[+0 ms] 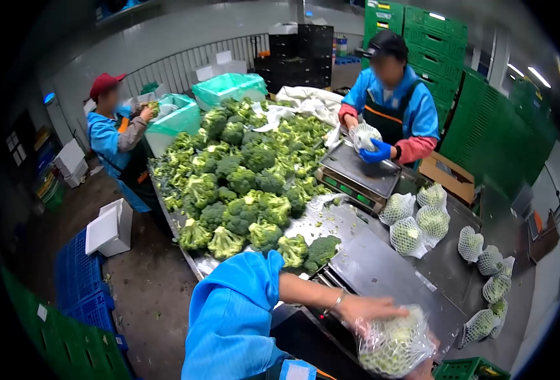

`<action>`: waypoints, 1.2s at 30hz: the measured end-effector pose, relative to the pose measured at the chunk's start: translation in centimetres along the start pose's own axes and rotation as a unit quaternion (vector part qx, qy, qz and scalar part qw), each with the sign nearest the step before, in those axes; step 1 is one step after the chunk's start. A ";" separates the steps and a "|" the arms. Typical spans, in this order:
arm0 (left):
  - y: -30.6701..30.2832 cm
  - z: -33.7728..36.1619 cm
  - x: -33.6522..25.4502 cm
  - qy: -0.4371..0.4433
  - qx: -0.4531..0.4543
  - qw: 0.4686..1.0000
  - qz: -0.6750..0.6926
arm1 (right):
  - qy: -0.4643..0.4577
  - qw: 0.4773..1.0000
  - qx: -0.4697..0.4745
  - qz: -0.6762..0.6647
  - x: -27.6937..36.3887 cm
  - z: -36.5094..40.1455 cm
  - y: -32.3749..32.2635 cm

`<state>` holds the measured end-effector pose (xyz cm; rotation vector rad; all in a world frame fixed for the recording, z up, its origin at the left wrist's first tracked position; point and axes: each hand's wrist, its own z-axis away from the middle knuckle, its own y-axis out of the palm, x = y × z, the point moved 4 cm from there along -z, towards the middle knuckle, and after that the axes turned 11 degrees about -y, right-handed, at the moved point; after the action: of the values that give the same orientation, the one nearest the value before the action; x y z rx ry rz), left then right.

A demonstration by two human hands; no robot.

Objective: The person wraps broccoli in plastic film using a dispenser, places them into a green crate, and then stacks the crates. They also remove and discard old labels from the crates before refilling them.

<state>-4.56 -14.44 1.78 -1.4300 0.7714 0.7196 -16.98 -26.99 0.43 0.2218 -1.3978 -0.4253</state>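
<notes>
A broccoli head in a white foam net with clear film around it (390, 347) is between my hands at the lower right. My left hand (371, 313), a bracelet at its wrist, lies over its top and left side, slightly blurred. Under the lower right side is my right hand (424, 367), mostly hidden by the head and cut off by the frame edge. A flat metal plate (387, 266) lies just beyond my hands. Netted broccoli heads (419, 221) stand beyond it, with several more (492, 269) to the right.
Loose broccoli (242, 183) is heaped on the metal table. Across it, a co-worker (394, 101) holds a netted head over a scale (362, 174). Another person (118, 139) stands by a lined box (173, 123). Green crates (435, 57) rise behind; blue crates (80, 272) stand on the floor.
</notes>
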 end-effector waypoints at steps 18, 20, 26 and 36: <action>13.9 14.4 -2.4 -0.277 -0.332 0.895 0.109 | -0.075 0.886 -0.346 0.300 -15.5 17.4 -1.0; 12.9 14.4 -2.4 -0.267 -0.403 0.876 0.004 | -0.070 0.899 -0.398 0.170 -17.5 21.8 -3.3; 13.3 18.9 0.5 -0.390 -0.376 0.567 0.621 | 0.000 0.783 -0.368 -0.501 -11.0 25.8 0.3; 29.9 15.8 3.0 -0.369 -0.054 0.882 0.287 | 0.157 0.924 -0.325 0.129 -27.0 23.2 4.0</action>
<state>-26.75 1.97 -17.98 -0.8793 0.5361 1.6685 -42.20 -9.88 -18.44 -0.4194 -0.8931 -0.5814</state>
